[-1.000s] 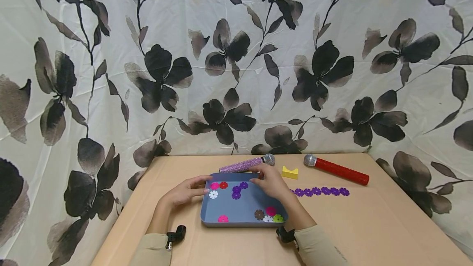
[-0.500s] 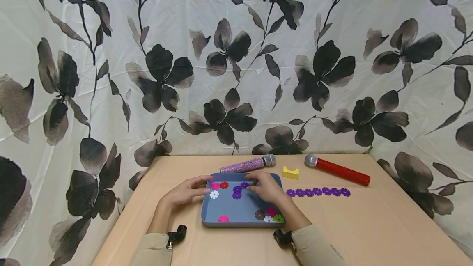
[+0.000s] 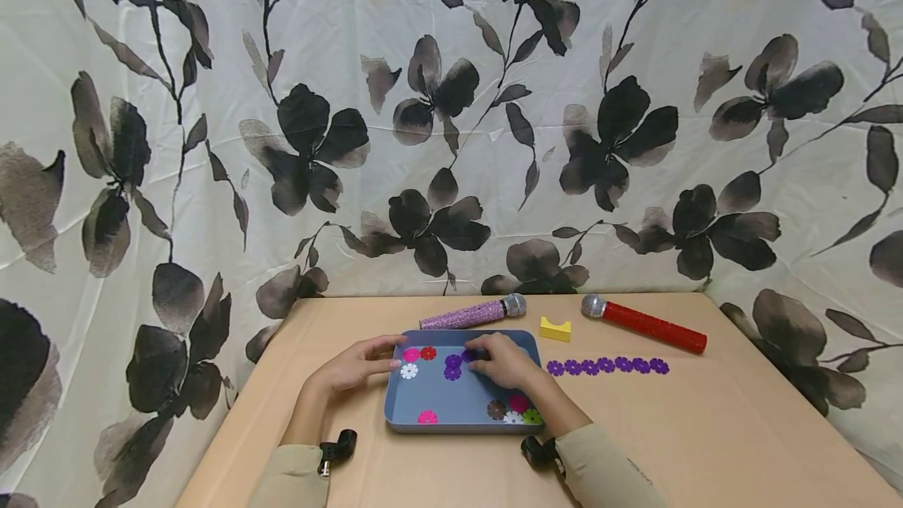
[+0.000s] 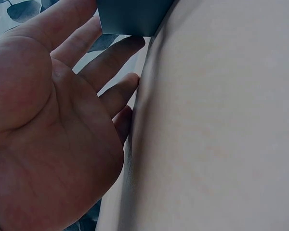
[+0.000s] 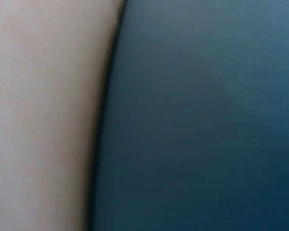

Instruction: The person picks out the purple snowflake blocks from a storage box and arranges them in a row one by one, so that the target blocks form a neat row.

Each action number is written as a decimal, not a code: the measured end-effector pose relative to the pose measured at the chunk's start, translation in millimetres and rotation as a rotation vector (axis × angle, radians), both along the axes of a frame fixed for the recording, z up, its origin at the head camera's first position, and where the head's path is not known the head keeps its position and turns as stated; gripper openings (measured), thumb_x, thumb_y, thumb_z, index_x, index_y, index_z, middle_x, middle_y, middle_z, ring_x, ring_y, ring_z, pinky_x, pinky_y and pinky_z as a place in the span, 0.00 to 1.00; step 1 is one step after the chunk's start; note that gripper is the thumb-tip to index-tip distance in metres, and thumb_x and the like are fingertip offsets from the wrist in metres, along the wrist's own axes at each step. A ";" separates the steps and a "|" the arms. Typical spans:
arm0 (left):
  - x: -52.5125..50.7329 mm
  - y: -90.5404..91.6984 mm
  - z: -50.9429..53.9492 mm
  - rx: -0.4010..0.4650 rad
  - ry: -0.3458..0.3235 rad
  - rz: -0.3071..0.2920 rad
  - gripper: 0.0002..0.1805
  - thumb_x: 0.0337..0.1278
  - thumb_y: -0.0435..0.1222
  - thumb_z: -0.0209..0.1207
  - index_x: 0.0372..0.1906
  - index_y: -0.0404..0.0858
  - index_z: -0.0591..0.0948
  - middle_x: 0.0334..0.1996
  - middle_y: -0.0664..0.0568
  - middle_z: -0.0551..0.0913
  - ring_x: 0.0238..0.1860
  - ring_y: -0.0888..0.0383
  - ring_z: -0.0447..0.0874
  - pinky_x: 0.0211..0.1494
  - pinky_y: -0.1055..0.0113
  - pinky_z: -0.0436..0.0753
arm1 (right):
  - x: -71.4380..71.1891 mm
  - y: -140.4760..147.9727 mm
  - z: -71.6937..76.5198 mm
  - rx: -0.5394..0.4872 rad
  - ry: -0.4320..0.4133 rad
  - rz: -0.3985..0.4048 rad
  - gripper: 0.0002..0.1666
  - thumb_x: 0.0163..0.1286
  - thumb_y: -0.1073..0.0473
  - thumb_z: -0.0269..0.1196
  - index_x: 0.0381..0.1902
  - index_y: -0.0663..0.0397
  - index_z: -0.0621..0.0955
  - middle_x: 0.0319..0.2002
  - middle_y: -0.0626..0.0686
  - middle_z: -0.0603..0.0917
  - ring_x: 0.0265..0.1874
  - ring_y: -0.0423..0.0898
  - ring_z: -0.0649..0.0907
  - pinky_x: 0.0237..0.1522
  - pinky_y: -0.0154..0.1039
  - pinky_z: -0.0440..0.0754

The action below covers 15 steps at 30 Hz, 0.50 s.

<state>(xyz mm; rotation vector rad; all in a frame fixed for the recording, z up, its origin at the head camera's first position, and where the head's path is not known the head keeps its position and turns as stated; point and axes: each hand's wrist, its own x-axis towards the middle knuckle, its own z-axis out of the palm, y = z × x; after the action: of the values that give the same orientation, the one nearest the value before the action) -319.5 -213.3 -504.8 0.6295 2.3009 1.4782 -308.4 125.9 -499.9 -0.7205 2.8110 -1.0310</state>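
A blue-grey tray [image 3: 462, 398] holds small flower-shaped pieces. At its left side is my left hand [image 3: 356, 371], fingers at the back left corner and thumb at the left rim. In the left wrist view my left hand [image 4: 62, 110] has extended, spread fingers against the tray's corner [image 4: 132, 17]. Inside the tray my right hand [image 3: 506, 361] pinches a purple flower piece [image 3: 469, 355] between thumb and fingers, partly hiding it. Two other purple pieces [image 3: 452, 368] lie just left of it. Only a blurred tray surface [image 5: 197, 115] shows in the right wrist view, without fingers.
Pink [image 3: 411, 354], red [image 3: 427, 353] and white [image 3: 409, 371] pieces lie at the tray's left; several more sit front right. Right of the tray runs a purple row [image 3: 607, 366]. Behind are a glittery microphone [image 3: 462, 316], yellow block [image 3: 555, 330] and red microphone [image 3: 652, 329].
My right hand has moved left and slightly down from the tray's back right area onto the upper purple piece. The left hand has stayed in place.
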 end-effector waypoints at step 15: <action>-2.2 -0.9 0.2 -0.010 0.012 -0.014 0.30 0.73 0.39 0.62 0.76 0.42 0.72 0.78 0.41 0.68 0.78 0.39 0.64 0.82 0.42 0.60 | 1.1 0.5 1.4 -0.006 0.009 -0.032 0.08 0.66 0.67 0.72 0.38 0.49 0.87 0.38 0.47 0.82 0.37 0.43 0.77 0.40 0.39 0.78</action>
<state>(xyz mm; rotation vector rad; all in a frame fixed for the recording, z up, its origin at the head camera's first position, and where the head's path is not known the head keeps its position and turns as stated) -321.8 -214.2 -504.7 0.6518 2.3065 1.4596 -307.2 126.4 -498.5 -0.6845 2.8381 -1.0440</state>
